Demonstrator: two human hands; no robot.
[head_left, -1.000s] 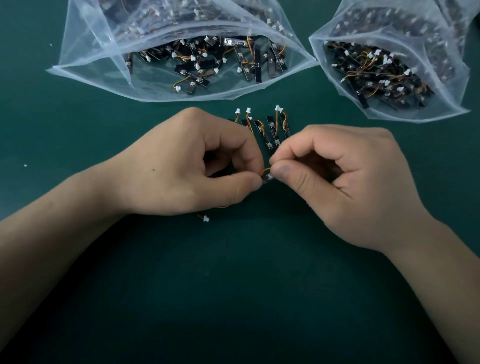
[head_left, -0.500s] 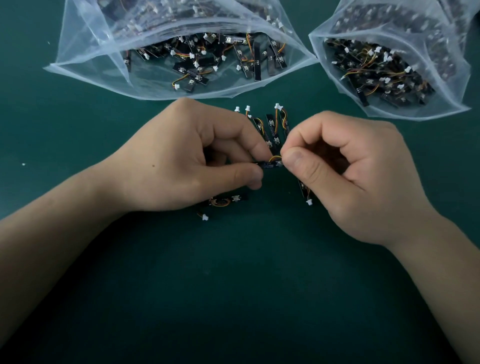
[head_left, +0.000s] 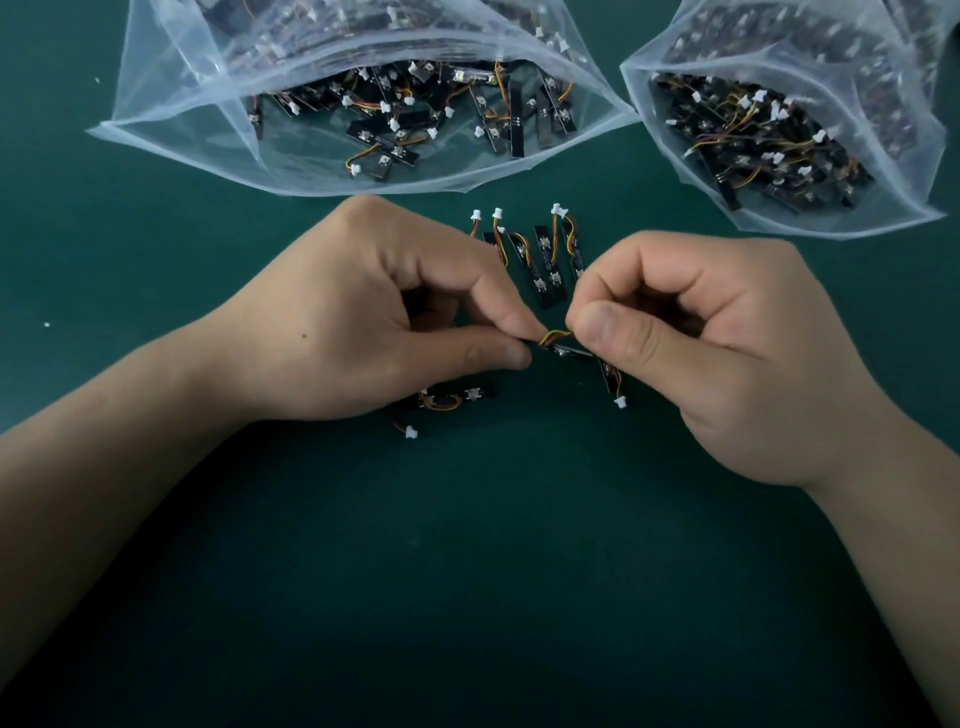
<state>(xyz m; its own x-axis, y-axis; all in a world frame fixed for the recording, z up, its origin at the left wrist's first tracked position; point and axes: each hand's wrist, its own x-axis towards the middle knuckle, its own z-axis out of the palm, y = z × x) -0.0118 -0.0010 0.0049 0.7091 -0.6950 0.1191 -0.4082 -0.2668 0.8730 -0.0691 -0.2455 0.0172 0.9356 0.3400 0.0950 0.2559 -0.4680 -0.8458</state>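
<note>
Pinching a small black circuit board (head_left: 566, 351) just above the tabletop (head_left: 467, 571), curled fingers (head_left: 488, 356) of the left hand (head_left: 363, 322) held its end and those of the right hand (head_left: 727, 353) its orange wire lead (head_left: 557, 334) — a hard tug could have torn that lead off.

**A:** Centre: which colours is the narrow rectangular black circuit strip (head_left: 563, 352) showing?

**B:** Its body is showing matt black throughout. Its thin looped wires (head_left: 557, 335) are running orange and yellow side by side.

**A:** And the small moulded plastic plugs (head_left: 620, 401)?

**B:** They are appearing plain white. They are standing out against the flat dark green table mat (head_left: 493, 571), which is carrying no pattern.

**A:** Top: the two soft clear plastic bags (head_left: 171, 104)?

**B:** Both are reading as transparent with a pale bluish haze. Their contents are repeating the same black, orange, yellow and white.
</note>
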